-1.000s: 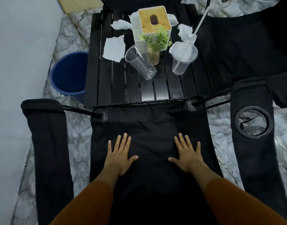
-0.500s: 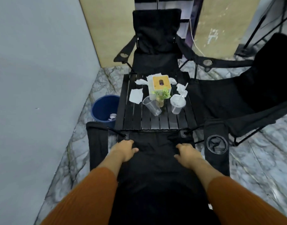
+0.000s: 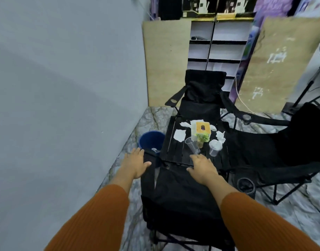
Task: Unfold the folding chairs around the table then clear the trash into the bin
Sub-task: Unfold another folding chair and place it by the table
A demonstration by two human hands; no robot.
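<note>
My right hand [image 3: 202,167], fingers loose and holding nothing, hangs over the near folding chair's [image 3: 182,194] front edge, with the tipped plastic cup [image 3: 191,145] just ahead at twelve o'clock, lying lengthwise toward me. My left hand [image 3: 135,164] is empty too, resting on the armrest; the blue bin [image 3: 150,139] sits at one o'clock from it.

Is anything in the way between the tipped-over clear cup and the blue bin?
Nothing visible: the tipped clear plastic cup lies on the black slatted table, and the round blue bin stands open beside the table's left edge.

grey wall [image 3: 65,87], white shelving [image 3: 215,49] — perhaps empty
</note>
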